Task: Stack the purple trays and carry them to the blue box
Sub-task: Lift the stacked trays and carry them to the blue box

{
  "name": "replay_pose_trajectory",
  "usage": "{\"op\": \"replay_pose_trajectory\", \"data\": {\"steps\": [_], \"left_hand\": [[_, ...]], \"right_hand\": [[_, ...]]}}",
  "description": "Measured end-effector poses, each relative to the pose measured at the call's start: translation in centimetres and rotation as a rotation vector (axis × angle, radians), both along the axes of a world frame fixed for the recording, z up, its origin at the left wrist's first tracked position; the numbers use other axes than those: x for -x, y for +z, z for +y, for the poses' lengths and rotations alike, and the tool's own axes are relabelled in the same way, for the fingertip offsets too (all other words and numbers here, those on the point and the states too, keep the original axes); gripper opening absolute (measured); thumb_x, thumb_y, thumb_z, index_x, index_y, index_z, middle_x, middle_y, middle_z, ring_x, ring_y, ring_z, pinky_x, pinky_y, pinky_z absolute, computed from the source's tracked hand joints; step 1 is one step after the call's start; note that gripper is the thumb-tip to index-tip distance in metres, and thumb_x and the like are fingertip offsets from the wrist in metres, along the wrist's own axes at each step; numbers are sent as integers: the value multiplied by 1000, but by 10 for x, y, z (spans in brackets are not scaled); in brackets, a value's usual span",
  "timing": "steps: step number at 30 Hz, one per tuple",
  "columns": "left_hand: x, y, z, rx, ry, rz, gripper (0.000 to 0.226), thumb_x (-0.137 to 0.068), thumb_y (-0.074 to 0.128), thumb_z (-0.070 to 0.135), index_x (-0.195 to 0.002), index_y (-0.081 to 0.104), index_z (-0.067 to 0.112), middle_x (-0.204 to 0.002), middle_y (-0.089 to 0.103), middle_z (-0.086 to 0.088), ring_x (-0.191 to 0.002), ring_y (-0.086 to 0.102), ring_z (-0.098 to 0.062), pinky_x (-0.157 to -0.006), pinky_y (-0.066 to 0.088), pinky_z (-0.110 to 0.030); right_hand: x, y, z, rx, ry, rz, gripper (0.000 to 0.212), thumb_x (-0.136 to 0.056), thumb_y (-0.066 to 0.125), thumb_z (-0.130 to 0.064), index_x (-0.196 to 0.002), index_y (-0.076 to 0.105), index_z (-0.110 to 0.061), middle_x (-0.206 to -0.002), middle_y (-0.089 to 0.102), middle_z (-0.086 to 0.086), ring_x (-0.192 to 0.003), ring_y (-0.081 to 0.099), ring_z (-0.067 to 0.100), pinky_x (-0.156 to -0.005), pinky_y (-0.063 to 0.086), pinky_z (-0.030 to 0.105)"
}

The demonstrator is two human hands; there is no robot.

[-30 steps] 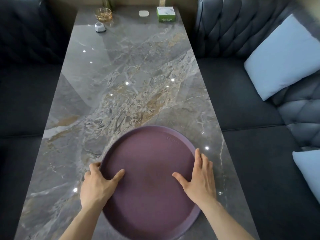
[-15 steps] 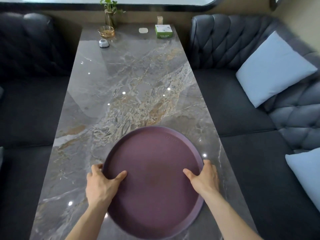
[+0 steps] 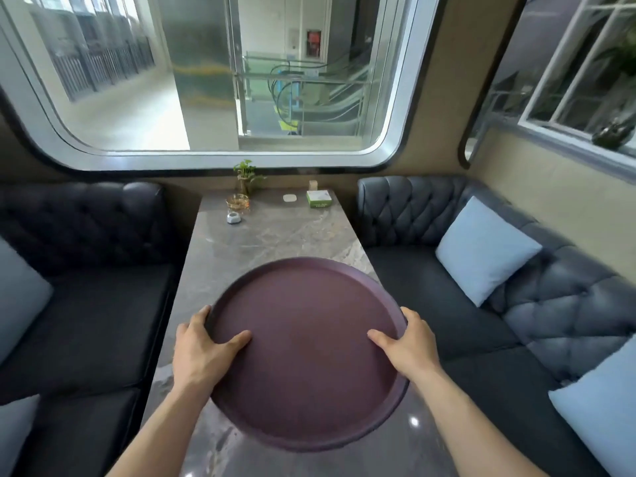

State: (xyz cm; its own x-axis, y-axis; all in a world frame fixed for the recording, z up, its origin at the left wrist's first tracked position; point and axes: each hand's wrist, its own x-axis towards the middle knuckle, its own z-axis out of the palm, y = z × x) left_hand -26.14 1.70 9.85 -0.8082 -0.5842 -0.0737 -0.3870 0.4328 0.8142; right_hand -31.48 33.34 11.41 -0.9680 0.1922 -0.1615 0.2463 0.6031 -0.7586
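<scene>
Above the near end of the tabletop (image 3: 275, 242), a round purple tray (image 3: 306, 366) sits gripped at both sides. Left hand (image 3: 203, 352) clamps the left rim, thumb lying on the tray's inner face and fingers (image 3: 201, 315) curled around the edge. Right hand (image 3: 407, 349) clamps the right rim the same way, thumb on top, fingers wrapped under. Whether it is one tray or several stacked cannot be told. At the far end stand a small plant (image 3: 246, 173), a glass ashtray (image 3: 237, 202), a white puck (image 3: 234, 218) and a green box (image 3: 319, 198). Dark sofas flank both sides; a pale cushion (image 3: 485, 249) leans on the right sofa (image 3: 430, 270).
</scene>
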Motion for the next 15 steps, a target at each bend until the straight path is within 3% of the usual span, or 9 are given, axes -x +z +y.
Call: {"op": "replay_pose_trajectory", "data": {"steps": [4,9,15], "left_hand": [[2,59,-10,-77,11,109,93,-62,90,34,-145,49,19,-137,55,-10,-118,59,-30,-94,54,-48],[2,120,-17,-128,-15,237,87,-60,91,28,-139,56,19,-128,64,-5,-96,59,-18,-78,49,-32],[-5,167,-5,-155,-46,327,84,-59,92,25,-136,58,17,-119,69,-4,-88,56,-14,-79,45,-30]], "right_hand": [[-7,57,-10,35,-24,88,95,-78,84,-40,-154,34,-11,-149,49,10,-136,48,29,-112,42,43],[-21,117,-15,47,-65,194,89,-80,83,-38,-152,38,-11,-149,50,10,-134,51,30,-109,44,41],[-44,162,-4,47,-131,267,78,-80,83,-36,-144,48,-9,-142,56,12,-126,57,33,-105,49,49]]}}
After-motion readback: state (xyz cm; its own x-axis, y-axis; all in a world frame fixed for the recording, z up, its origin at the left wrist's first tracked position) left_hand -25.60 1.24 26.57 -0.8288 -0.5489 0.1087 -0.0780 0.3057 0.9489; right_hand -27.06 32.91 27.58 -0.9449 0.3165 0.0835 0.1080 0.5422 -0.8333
